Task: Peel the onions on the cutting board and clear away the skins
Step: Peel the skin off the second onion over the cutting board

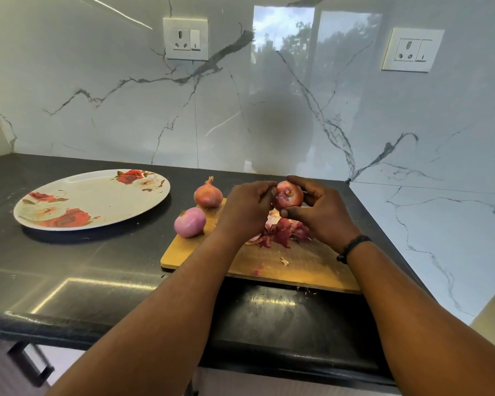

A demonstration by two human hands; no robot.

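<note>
Both my hands hold one red onion (289, 197) in the air above the wooden cutting board (297, 267). My right hand (319, 212) grips it from the right, thumb underneath. The fingertips of my left hand (247, 208) pinch at its left side. A peeled, pale purple onion (189, 222) lies at the board's left edge. Behind it, at the board's far left corner, stands an unpeeled onion (208, 194) with its dry stem up. A heap of dark red skins (282, 234) lies on the board under my hands, with a couple of small scraps (284, 261) nearer me.
A large white plate with red roses (97, 195) rests on the black counter (69, 267) to the left. Marble walls close in behind and on the right, with two sockets (185, 39) high up. A drawer handle (30, 364) shows below the counter edge.
</note>
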